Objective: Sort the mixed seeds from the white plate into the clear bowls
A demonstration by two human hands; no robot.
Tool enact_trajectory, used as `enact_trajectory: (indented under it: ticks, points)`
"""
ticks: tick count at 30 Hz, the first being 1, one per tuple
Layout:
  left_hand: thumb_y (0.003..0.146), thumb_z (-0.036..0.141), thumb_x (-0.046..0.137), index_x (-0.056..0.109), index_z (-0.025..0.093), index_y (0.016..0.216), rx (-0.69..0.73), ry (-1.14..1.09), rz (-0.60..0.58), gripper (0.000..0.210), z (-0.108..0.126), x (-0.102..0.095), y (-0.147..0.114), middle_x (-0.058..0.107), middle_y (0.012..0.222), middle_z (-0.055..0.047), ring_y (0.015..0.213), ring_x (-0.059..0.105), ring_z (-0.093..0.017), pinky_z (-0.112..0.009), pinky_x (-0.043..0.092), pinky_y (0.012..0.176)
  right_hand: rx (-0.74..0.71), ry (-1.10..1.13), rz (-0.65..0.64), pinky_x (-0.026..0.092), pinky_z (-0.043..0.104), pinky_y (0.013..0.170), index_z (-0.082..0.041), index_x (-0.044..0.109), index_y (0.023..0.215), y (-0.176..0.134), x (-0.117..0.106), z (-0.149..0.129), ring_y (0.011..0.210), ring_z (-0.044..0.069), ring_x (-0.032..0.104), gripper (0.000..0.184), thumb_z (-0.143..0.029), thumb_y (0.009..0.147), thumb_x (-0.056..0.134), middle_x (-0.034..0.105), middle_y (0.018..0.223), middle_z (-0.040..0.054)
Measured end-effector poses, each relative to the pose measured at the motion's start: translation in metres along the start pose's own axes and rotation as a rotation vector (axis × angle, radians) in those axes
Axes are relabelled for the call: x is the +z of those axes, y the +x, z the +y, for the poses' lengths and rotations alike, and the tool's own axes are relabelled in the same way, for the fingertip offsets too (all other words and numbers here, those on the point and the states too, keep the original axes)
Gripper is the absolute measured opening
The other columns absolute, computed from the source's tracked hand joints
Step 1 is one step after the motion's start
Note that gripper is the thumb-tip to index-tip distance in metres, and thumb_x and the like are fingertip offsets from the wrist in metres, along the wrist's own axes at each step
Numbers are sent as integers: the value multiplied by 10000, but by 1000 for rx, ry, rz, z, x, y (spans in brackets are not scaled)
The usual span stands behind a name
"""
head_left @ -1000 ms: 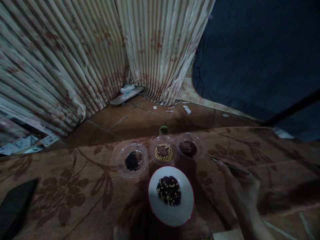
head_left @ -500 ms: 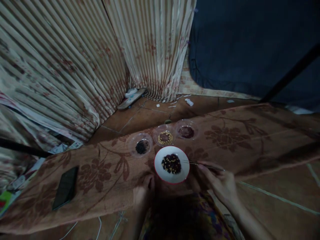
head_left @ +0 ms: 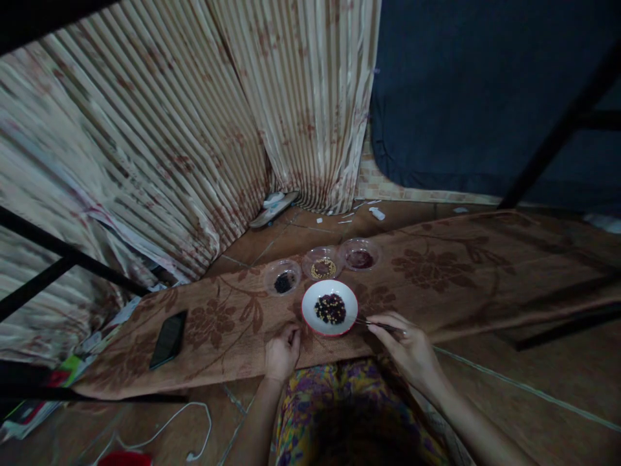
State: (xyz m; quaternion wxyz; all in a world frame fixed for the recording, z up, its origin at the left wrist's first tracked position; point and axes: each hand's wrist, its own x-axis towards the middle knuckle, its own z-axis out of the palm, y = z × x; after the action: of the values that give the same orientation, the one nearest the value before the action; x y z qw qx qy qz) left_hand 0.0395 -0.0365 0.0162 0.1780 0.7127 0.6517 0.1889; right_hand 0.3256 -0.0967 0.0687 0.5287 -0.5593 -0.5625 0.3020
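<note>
My right hand point(head_left: 400, 340) pinches thin metal tweezers point(head_left: 381, 324), their tips by the right rim of a white bowl with a red edge point(head_left: 310, 317). A mixed heap of dark beans and small yellow grains point(head_left: 330, 309) lies in the bowl. Loosely curled, my left hand point(head_left: 284, 349) rests on the cloth left of the bowl and holds nothing that I can see. Behind the bowl stand three clear plastic cups: one with black beans point(head_left: 284, 281), one with yellow grains point(head_left: 323, 268), one with dark red beans point(head_left: 359, 259).
A patterned brown cloth point(head_left: 431, 265) covers the narrow table. At the left lies a black phone point(head_left: 168, 338). Striped curtains point(head_left: 310, 110) hang behind, beside a dark blue cloth point(head_left: 475, 97). Dark metal bars point(head_left: 538, 155) rise at both sides. A white cable point(head_left: 206, 414) runs across the floor.
The tweezers have moved from over the bowl's inside to its right rim. My left hand stays beside the bowl. The whole view has shifted slightly.
</note>
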Motion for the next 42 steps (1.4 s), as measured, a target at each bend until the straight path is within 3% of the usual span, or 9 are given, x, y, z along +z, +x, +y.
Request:
enact_trajectory:
  ticks: [5, 12, 21, 27, 36, 42]
  points:
    - [944, 321, 472, 693, 242, 1038, 0, 36, 15, 253, 2, 0, 0, 745, 862, -13, 768, 667, -124, -216, 420, 718, -6, 24, 9, 545, 328, 837, -211, 768, 932, -1, 6, -1, 926, 217, 689, 268, -435, 890, 628, 728, 955, 82]
    - [949, 322, 465, 700, 245, 1006, 30, 85, 55, 254, -1, 3, 2, 677, 700, 6, 630, 617, -118, -220, 386, 631, -16, 23, 88, 557, 334, 820, -201, 773, 936, -15, 8, 0, 937, 232, 695, 291, -449, 884, 631, 738, 978, 99]
    - [944, 293, 479, 698, 236, 985, 42, 125, 37, 230, 1, -1, 4, 671, 695, -1, 669, 632, -134, -228, 361, 612, -24, -10, 205, 587, 334, 752, -205, 782, 898, -31, -9, -9, 903, 253, 717, 310, -487, 841, 668, 756, 944, 96]
    - [955, 291, 462, 691, 241, 1006, 65, 106, 52, 240, -1, 1, 4, 710, 764, -16, 695, 651, -137, -229, 372, 635, -68, -61, 179, 573, 349, 807, -213, 775, 910, -20, -11, -19, 940, 251, 710, 299, -472, 867, 632, 751, 963, 94]
    - [959, 300, 443, 679, 262, 1060, 27, 61, 7, 259, 1, -2, -2, 741, 839, -23, 768, 690, -154, -229, 423, 675, -59, -138, 39, 568, 353, 817, -220, 775, 939, 18, 23, -17, 926, 255, 725, 303, -443, 891, 575, 768, 982, 92]
    - [951, 267, 434, 681, 256, 1022, 102, 2, 59, 257, -3, 3, -4, 743, 920, -32, 821, 696, -158, -241, 475, 729, -98, -323, -5, 576, 368, 794, -269, 766, 954, 46, 35, 3, 878, 251, 738, 254, -385, 904, 546, 775, 975, 54]
